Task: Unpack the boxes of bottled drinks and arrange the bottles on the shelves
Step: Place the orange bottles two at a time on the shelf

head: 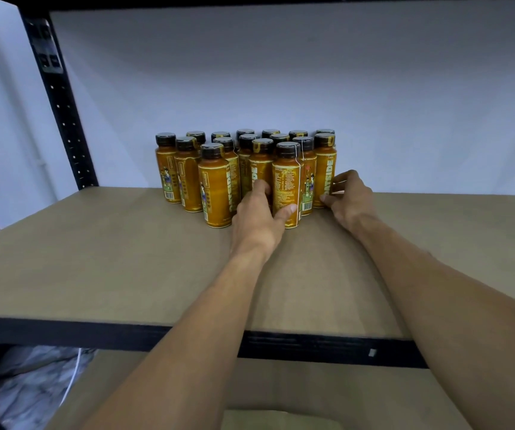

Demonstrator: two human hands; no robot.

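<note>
Several orange bottles with dark caps stand upright in a tight cluster at the back of the brown shelf board (94,259). My left hand (257,215) reaches between two front bottles, its thumb across the base of the front bottle with the nutrition label (287,178) and its fingers behind it. My right hand (347,198) touches the rightmost bottle (324,169) low on its side, fingers curled against it. Another front bottle (217,187) stands free to the left.
A black perforated upright (60,103) rises at the left rear of the shelf, with a white wall behind. The black front rail (94,333) runs under the board. Below are a lower shelf board (281,389) and crumpled plastic wrap (32,383) at the left.
</note>
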